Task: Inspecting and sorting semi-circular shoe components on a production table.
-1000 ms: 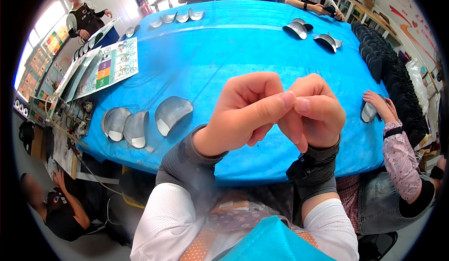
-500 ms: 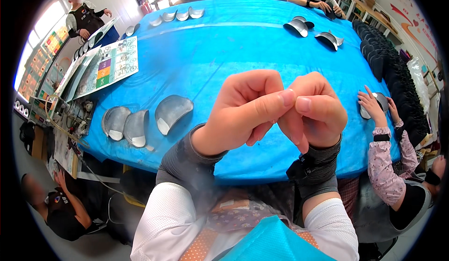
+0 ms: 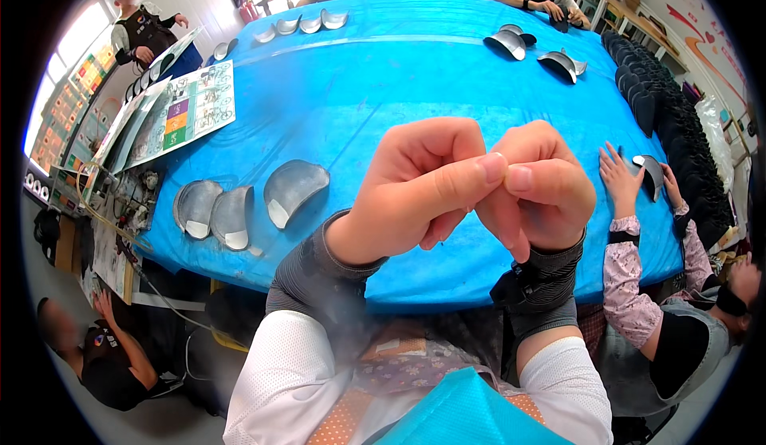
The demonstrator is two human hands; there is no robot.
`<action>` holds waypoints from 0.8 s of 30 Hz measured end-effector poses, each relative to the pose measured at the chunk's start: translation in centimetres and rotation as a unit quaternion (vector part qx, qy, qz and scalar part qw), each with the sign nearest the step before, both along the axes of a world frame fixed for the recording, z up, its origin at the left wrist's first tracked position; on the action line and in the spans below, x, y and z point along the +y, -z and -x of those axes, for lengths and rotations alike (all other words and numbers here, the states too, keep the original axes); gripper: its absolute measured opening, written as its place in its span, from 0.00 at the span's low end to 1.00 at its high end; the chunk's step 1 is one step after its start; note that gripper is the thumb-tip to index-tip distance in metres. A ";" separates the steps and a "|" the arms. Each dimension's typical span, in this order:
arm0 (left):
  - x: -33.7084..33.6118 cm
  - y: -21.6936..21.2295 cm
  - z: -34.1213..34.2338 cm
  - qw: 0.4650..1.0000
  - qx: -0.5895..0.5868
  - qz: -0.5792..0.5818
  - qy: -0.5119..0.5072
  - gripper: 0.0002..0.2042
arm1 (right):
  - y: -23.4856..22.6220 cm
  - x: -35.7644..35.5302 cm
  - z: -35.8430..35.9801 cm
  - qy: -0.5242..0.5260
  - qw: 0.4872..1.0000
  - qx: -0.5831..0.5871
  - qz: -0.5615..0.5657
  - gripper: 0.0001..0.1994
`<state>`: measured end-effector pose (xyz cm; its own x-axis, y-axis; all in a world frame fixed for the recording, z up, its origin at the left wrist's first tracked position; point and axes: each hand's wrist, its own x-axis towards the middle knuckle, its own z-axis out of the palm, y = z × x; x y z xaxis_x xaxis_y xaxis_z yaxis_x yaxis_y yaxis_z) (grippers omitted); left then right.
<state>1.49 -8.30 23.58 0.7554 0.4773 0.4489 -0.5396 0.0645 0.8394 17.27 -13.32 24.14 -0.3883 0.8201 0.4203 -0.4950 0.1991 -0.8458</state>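
My left hand (image 3: 427, 181) and my right hand (image 3: 546, 181) meet above the blue-covered table (image 3: 359, 86). Both are closed, thumbs and forefingers pinched, and the thumb tips nearly touch. Anything between the fingertips is hidden or too small to make out. Dark wrist wraps sit below each hand. To the left of my left hand lie several curved grey shell-shaped pieces; the nearest grey shell (image 3: 297, 193) has a white patch on its lower edge. Beside it two more grey shells, a middle one (image 3: 232, 217) and a left one (image 3: 198, 208), rest close together.
At right a co-worker's hand (image 3: 621, 180) lies flat near another grey shell (image 3: 650, 175). Dark stacked pieces (image 3: 638, 86) line the right edge. A printed board (image 3: 187, 114) leans over the left edge. More shells (image 3: 311, 24) sit at the far side, where other people work.
My hands stay almost still, pinched together. At right the co-worker's left hand has come off the grey shell and moved left, flat onto the table; the shell has shifted slightly.
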 end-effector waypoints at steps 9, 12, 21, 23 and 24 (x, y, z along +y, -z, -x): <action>0.1 -0.3 -0.1 1.000 0.014 0.011 -0.002 0.14 | -0.2 -0.2 -0.2 0.009 1.000 -0.008 0.008 0.14; 0.1 -0.3 -0.1 1.000 0.016 0.019 0.003 0.13 | -0.6 -0.4 0.0 0.010 1.000 -0.015 0.008 0.15; 0.2 -0.2 -0.2 1.000 0.019 0.020 0.006 0.13 | -0.4 -0.2 -0.2 0.006 1.000 -0.019 0.010 0.15; 0.2 -0.1 -0.2 1.000 0.019 0.017 0.005 0.13 | -0.4 -0.1 -0.1 0.010 1.000 -0.006 0.002 0.15; 0.2 -0.1 -0.2 1.000 0.014 0.016 0.007 0.13 | -0.4 -0.2 -0.1 0.007 1.000 -0.016 0.009 0.15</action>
<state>1.69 -8.09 23.70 0.7743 0.4800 0.4124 -0.5151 0.0995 0.8514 17.37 -13.48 24.49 -0.3907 0.8328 0.3922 -0.4646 0.1894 -0.8650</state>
